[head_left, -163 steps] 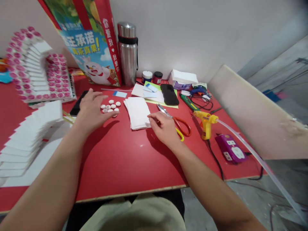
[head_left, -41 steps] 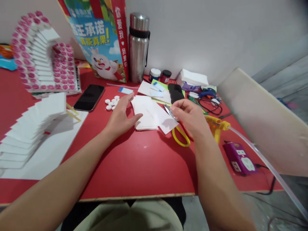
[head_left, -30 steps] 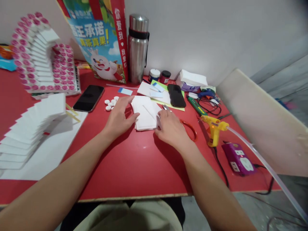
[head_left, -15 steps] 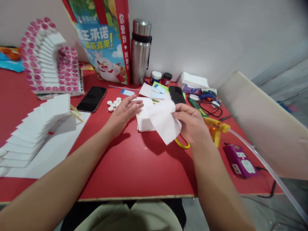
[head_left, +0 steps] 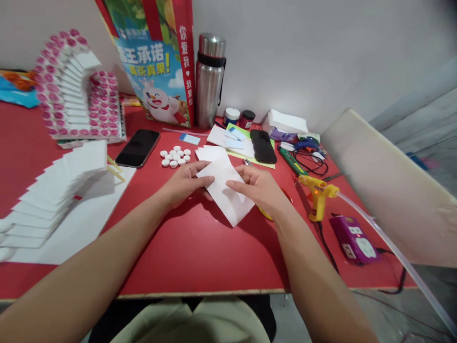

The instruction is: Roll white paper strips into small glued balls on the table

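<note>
A thin white paper napkin (head_left: 230,200) is held up over the red table, turned so one corner points down toward me. My left hand (head_left: 185,185) pinches its left edge, thumb on top and fingers behind. On the other side my right hand (head_left: 260,188) grips it with the thumb across the face; the fingertips beneath are hidden. Behind the napkin lies a stack of white napkins (head_left: 210,152), partly covered. A cluster of small white discs (head_left: 174,157) rests just beyond my left hand. Yellow scissor handles (head_left: 264,214) show partly under my right wrist.
Left stand fanned white folded pieces (head_left: 60,190) and a pink-and-white arch (head_left: 67,90). A phone (head_left: 138,148), steel flask (head_left: 210,78) and printed bag (head_left: 153,62) stand farther back. Right are a yellow glue gun (head_left: 317,195), purple power strip (head_left: 355,240) and black phone (head_left: 263,145).
My left hand has moved right and taken hold of the napkin, which my right hand alone held before. The napkin has come nearer and lies flatter between both hands.
</note>
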Tool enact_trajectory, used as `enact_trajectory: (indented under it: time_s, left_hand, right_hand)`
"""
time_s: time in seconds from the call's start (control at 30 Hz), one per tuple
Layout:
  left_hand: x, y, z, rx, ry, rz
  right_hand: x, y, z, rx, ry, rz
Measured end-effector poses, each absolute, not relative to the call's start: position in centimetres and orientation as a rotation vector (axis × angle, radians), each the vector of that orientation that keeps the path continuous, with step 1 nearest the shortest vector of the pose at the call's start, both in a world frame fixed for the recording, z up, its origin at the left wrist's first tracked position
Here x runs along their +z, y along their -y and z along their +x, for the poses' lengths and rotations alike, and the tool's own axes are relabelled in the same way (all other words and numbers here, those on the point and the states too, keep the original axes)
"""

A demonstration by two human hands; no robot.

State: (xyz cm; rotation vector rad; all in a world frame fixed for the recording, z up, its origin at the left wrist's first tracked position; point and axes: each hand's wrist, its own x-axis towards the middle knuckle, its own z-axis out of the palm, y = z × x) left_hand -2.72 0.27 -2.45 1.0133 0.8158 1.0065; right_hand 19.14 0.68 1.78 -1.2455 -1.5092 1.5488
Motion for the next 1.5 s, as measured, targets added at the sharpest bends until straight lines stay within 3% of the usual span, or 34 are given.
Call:
enact_trajectory:
  time_s: [0.83,1.5]
  left_hand:
    - [-1.4,-0.1,-3.1,1.087,-0.763,0.949]
    - [-1.9,-0.4,-3.2,1.123,-0.913,0.989]
  right_hand:
    - [0.2,-1.2,18.3,1.667,1.113,-1.080]
    - [0.9,-0.3,18.3,1.119,1.827,-1.123]
